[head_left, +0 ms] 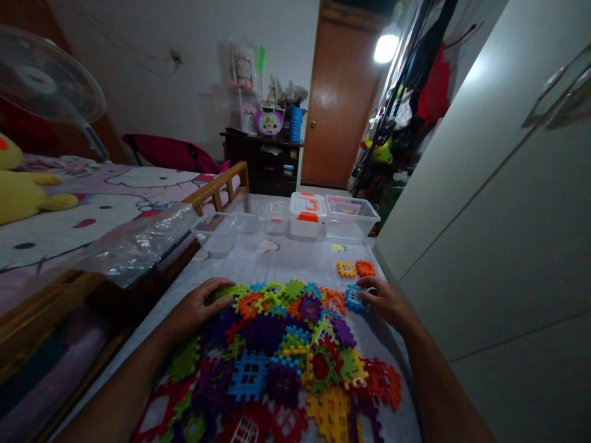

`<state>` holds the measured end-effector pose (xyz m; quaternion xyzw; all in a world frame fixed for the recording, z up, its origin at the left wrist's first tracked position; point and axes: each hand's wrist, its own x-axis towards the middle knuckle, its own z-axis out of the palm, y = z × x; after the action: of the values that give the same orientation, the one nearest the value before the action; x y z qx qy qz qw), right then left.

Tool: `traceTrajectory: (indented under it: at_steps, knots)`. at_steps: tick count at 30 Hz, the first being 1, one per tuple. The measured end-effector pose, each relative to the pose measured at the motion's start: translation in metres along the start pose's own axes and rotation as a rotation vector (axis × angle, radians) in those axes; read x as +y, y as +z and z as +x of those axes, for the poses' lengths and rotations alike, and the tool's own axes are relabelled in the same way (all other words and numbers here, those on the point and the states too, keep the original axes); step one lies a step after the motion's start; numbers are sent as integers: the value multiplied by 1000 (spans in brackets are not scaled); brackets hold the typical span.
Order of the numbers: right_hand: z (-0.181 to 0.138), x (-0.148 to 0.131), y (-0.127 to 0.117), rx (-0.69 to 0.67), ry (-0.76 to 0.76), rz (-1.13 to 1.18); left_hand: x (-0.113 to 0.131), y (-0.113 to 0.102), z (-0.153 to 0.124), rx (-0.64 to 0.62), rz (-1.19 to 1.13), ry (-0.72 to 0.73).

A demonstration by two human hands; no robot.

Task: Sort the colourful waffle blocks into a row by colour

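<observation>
Spread across the cloth-covered surface is a heap of interlocking plastic blocks (265, 332) with toothed edges, in several colours. My right hand (385, 301) pinches a blue window block (354, 298) at the heap's far right edge. Just beyond it lie a yellow window block (346, 269) and an orange block (365, 268), side by side and apart from the heap. On the far left side of the pile rests my left hand (203, 307), thumb and fingers apart beside light green blocks (233, 291). Whether its fingertips touch them is hard to see.
Clear plastic bins (351, 218) and a lidded box with orange latches (307, 215) line the far end of the surface. To the left, clear plastic wrapping (143, 240) lies over a wooden bed rail (215, 187). A pale cabinet (498, 215) borders the right side.
</observation>
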<state>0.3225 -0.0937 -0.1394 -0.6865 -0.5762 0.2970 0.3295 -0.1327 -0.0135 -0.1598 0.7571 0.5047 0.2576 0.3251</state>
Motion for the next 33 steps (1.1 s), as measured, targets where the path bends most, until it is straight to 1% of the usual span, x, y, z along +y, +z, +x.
traceTrajectory:
  at_steps: [2,4,6,9,12,14,18,24,30,33]
  knots:
    - [0,1,2,-7,-44,-145,0,0,0,-8,4,-1]
    - [0,0,2,17,-92,-275,0,0,0,-11,7,1]
    - [-1,-1,1,26,-129,-361,-1,0,0,-12,8,5]
    - [-4,-3,0,-50,-153,-430,-4,-1,0,-15,15,12]
    - [-7,-4,0,-140,-136,-491,-5,0,1,-15,20,18]
    - [-7,-4,1,-160,-130,-514,-6,0,0,-9,13,18]
    - [-6,-4,-1,-158,-140,-514,-7,1,0,-5,14,22]
    - [-7,-6,-1,-216,-125,-527,-5,0,0,2,25,32]
    - [-8,-5,1,-208,-155,-523,-5,1,0,16,36,41]
    - [-7,-7,2,-187,-172,-562,-6,1,0,19,30,36]
